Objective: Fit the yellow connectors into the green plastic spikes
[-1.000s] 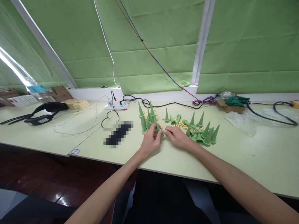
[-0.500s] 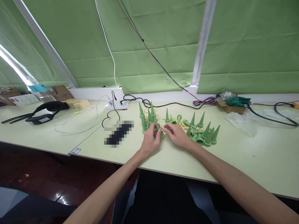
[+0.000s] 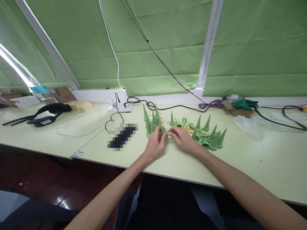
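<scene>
My left hand (image 3: 156, 142) is closed around a green plastic cone-shaped spike (image 3: 162, 130), its tip pointing up and away. Beside it, the fingertips of my right hand (image 3: 180, 137) pinch a small yellow peg (image 3: 169, 133) close to the spike's lower end. Whether the peg touches the spike is too small to tell. Several green spikes (image 3: 148, 126) stand just beyond my left hand, with small yellow pieces among them. More green spikes (image 3: 215, 141), some upright and some lying down, are to the right of my right hand around a pile of yellow pegs (image 3: 190, 128).
A pixelated dark object (image 3: 122, 136) lies left of my hands. Behind it are a white power strip (image 3: 120, 108) and cables. A black headset-like band (image 3: 45, 116) sits far left. At the back right are a cardboard box (image 3: 237, 110) and clear plastic bags (image 3: 249, 126).
My hands stay almost in place. The right fingertips shift slightly, and the yellow peg between them shows more clearly. The whole view shifts a little.
</scene>
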Demonstrator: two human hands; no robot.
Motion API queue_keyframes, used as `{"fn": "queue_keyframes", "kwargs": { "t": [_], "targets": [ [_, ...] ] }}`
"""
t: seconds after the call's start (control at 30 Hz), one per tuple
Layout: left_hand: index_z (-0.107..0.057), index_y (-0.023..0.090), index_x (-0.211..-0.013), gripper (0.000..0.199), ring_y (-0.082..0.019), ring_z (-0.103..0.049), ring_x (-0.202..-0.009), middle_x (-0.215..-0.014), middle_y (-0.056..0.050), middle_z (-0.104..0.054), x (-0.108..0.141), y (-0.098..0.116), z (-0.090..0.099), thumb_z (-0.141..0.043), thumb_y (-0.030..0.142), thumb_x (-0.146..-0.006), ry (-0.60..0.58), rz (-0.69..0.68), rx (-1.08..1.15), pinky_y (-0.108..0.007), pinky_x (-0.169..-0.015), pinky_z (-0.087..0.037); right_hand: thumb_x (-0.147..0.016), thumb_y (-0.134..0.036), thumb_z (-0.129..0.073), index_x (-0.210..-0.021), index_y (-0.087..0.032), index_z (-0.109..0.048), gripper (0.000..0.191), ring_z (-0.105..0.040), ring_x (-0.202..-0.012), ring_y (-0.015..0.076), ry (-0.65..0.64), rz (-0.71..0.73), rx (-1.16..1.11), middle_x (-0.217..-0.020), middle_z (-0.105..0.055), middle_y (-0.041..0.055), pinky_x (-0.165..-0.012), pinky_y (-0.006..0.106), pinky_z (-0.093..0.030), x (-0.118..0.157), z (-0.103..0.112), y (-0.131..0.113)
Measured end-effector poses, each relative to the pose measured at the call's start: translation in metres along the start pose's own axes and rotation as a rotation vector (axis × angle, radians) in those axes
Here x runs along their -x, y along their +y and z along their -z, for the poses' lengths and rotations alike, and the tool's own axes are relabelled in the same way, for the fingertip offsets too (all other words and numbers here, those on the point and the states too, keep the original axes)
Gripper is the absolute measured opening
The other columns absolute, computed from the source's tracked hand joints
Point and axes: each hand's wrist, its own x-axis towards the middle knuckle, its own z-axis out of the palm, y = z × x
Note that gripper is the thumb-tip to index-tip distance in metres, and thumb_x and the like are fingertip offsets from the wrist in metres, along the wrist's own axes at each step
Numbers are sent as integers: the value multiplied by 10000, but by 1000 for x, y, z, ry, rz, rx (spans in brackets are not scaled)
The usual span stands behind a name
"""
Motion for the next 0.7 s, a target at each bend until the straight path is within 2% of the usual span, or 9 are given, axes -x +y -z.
{"fn": "queue_keyframes", "kwargs": {
  "t": [0.1, 0.2, 0.27, 0.47, 0.6, 0.7],
  "targets": [
    [-452, 199, -963, 105, -82, -500, -535, -817, -3, -575, 1, 0, 0, -472, 296, -927, -58, -33, -33, -217, -512, -389, -991, -292, -425, -776, -197, -501, 247, -501, -629, 143, 0, -19, 41, -687, -554, -9, -625, 270, -346, 0, -1, 2],
    [-438, 203, -922, 86, -89, -428, -482, -639, 42, -489, 2, 0, 0, -462, 285, -927, -117, -47, -66, -221, -498, -353, -1000, -274, -386, -719, -198, -460, 300, -466, -596, 135, -18, -20, 95, -647, -513, -16, -610, 268, -318, 0, -3, 6],
    [-429, 207, -906, 79, -93, -394, -471, -588, 56, -440, 2, 0, 0, -455, 279, -927, -137, -54, -74, -223, -492, -335, -999, -261, -375, -697, -199, -441, 316, -448, -576, 132, -28, -17, 120, -624, -499, -19, -599, 269, -301, 0, -4, 7],
    [-438, 207, -932, 77, -101, -456, -504, -654, 34, -505, 1, -2, -1, -450, 283, -935, -110, -46, -80, -232, -508, -364, -1002, -309, -380, -686, -203, -423, 336, -442, -573, 131, -8, -67, 112, -619, -492, -24, -592, 265, -298, 0, -4, 4],
    [-459, 202, -991, 105, -97, -524, -543, -779, 4, -559, 1, -3, -1, -457, 293, -938, -31, -41, -67, -235, -530, -404, -1003, -333, -382, -765, -204, -483, 289, -468, -593, 137, -7, -74, 77, -658, -527, -19, -599, 265, -316, 0, -3, -1],
    [-461, 201, -1006, 113, -96, -553, -580, -827, -4, -566, 1, -2, -1, -457, 292, -940, -15, -42, -56, -230, -549, -424, -997, -328, -398, -821, -205, -506, 240, -483, -614, 142, -20, -59, 60, -688, -546, -15, -610, 265, -329, 0, -2, -2]
  ]
}}
